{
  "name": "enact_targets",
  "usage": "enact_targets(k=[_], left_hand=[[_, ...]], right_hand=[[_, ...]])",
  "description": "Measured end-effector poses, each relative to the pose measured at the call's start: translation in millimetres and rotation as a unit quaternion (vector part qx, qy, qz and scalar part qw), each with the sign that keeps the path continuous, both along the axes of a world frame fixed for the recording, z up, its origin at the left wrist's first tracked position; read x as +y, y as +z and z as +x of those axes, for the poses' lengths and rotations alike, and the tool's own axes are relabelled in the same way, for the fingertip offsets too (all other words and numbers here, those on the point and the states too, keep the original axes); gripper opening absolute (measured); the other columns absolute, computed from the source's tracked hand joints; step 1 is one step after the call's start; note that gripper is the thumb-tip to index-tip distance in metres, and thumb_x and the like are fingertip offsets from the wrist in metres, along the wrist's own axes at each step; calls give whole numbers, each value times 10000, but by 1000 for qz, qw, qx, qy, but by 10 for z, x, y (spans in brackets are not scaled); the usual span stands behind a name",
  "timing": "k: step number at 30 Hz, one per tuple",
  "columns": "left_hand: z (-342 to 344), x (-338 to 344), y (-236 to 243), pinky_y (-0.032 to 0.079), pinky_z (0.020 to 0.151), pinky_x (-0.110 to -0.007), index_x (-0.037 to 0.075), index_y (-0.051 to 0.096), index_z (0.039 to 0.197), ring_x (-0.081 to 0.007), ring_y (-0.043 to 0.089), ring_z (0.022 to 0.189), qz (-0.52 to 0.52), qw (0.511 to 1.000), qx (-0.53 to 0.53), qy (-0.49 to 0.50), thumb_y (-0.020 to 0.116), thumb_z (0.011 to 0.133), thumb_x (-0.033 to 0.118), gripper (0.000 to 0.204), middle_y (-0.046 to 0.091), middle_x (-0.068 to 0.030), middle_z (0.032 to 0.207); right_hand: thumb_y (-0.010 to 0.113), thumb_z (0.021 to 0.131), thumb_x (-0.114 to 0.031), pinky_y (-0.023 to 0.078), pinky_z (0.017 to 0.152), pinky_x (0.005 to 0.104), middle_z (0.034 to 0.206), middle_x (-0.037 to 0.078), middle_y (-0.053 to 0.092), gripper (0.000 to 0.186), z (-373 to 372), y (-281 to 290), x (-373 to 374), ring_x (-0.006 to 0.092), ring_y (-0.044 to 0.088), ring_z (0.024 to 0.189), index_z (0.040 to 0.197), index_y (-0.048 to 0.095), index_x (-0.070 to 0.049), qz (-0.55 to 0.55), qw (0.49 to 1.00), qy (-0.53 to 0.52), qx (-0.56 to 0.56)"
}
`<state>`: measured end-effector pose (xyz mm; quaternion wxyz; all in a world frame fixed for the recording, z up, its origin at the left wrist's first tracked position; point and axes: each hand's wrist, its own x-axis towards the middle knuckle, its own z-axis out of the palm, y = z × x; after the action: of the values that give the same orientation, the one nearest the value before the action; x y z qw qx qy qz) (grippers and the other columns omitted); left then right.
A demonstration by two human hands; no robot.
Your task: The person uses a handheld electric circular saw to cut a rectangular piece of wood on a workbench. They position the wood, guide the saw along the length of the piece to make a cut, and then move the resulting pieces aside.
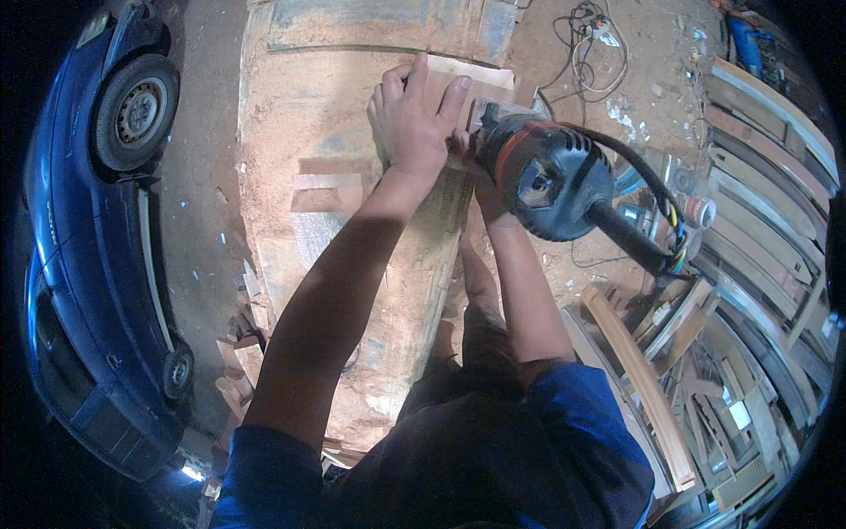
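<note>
My left hand (412, 123) lies over a pale wooden board (480, 74) near the far end of the workbench (339, 106). Its fingers are spread and it presses down without wrapping round anything. Just right of it stands a black corded power tool with an orange ring (555, 181), which looks like a trim router. Most of my right hand (462, 139) is hidden behind the tool's body; a fingertip shows at its left side, and the hand appears closed round it. The tool's lower end and its contact with the wood are mostly hidden.
Sawdust and a few flat offcuts (326, 181) lie on the bench. The tool's thick cord (630, 238) trails right. Tangled cables (586, 44) and small containers (696, 212) are on the ground. Stacked timber (767, 185) fills the right side; a blue car (97, 264) stands left.
</note>
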<state>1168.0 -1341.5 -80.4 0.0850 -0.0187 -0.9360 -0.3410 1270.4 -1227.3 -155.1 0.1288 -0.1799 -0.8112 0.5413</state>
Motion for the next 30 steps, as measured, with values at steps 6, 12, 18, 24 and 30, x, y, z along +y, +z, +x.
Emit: enact_targets(k=[6,12,18,24,30], left_hand=[[-27,-15,-13,426,963,-472,37,643,1365,-362,565,1068,-10,1000,13,-14,703,921,534,669,586,-160,1162],[-25,-24,-112,454,932,-472,76,643,1381,-375,582,1044,-38,999,28,-11,767,878,438,632,592,-160,1146],[-63,-49,-206,439,907,-458,132,660,1354,-323,571,1036,-49,997,59,-7,735,869,514,622,591,-97,1129],[-17,-63,-249,439,938,-458,126,647,1366,-329,561,1067,-28,998,53,-21,751,848,465,628,590,-105,1132],[-33,-46,-148,444,966,-458,101,598,1410,-327,554,1113,-85,996,17,-12,708,889,487,658,594,-105,1180]], right_hand=[[667,966,-363,348,1187,493,1274,176,624,519,-239,332,30,326,542,1253,1307,575,17,44,992,48,-107],[674,954,-325,367,1172,497,1281,177,626,513,-445,421,88,324,552,1242,1315,573,25,63,997,29,-17],[681,943,-287,386,1158,501,1287,179,628,510,-571,427,161,323,561,1232,1324,571,33,72,997,15,23],[689,931,-249,404,1143,505,1294,180,630,510,-679,458,304,321,571,1222,1333,569,41,75,995,8,65],[696,920,-211,423,1129,509,1301,182,632,512,-803,500,488,319,581,1211,1342,567,49,47,993,13,112]])
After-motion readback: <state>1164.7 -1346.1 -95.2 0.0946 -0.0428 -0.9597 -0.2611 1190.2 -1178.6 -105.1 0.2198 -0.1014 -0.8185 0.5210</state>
